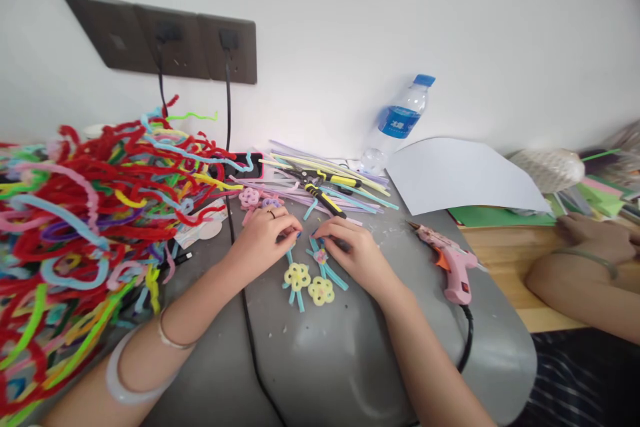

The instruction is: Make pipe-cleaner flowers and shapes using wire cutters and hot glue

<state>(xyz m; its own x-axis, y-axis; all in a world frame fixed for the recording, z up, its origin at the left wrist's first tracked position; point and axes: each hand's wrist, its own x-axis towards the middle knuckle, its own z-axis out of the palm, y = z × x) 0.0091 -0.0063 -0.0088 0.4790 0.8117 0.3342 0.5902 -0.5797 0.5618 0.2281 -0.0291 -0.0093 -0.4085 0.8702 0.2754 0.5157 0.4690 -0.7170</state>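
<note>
My left hand [265, 235] is closed in a pinch just above the blue stem of a yellow pipe-cleaner flower [297, 276]. What lies between its fingertips is too small to make out. My right hand [353, 248] also pinches, thumb and finger at the upper end of light-blue pipe-cleaner pieces [330, 275]; I cannot tell what it grips. A small pink flower [321, 255] sits on those pieces. Below, a second yellow flower [321, 290] lies on the grey table [310, 360]. Beyond my left hand are a pink flower [249, 197] and a purple one [272, 202], partly covered.
A heap of colourful pipe cleaners [75, 227] fills the left. Behind my hands lie yellow-black pliers [320, 193] on straight stems. To the right are a pink glue gun [453, 263], a water bottle [400, 121], white paper [465, 177] and another person's arm [575, 280]. A black cable [247, 327] crosses the table.
</note>
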